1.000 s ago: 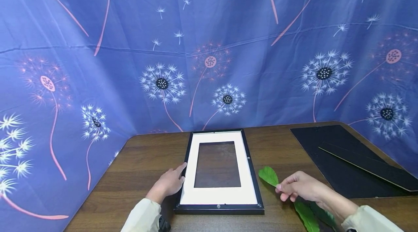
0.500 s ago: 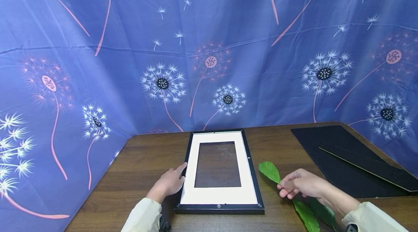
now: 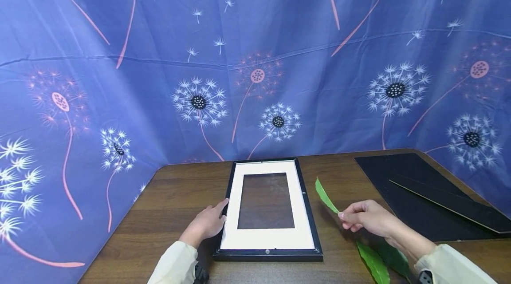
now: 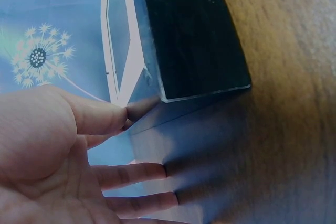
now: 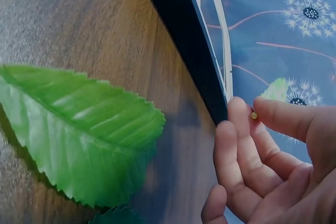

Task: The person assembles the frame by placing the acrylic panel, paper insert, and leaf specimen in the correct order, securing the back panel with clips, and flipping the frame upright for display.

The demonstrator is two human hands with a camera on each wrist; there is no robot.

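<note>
A black picture frame point(image 3: 268, 255) with a white mat point(image 3: 267, 240) lies on the wooden table. My left hand point(image 3: 205, 225) touches its left side, the index finger stretched along the edge; in the left wrist view the thumb point(image 4: 102, 116) is right at the frame and the other fingers extend straight. Between thumb and fingertips my right hand point(image 3: 369, 219) pinches a green leaf point(image 3: 326, 196) by its stem, held up right of the frame and seen nearly edge-on. The cut stem end shows in the right wrist view, where most of that leaf is hidden behind the fingers.
Below my right hand more green leaves point(image 3: 374, 261) lie on the table; one serrated leaf point(image 5: 89, 135) looks large in the right wrist view. A black board point(image 3: 391, 171) with a raised flap lies at the right. A blue dandelion-print cloth point(image 3: 319, 97) hangs behind.
My right hand has risen slightly with the leaf, which has turned from showing its broad face to nearly edge-on. My left hand and the frame stay put.
</note>
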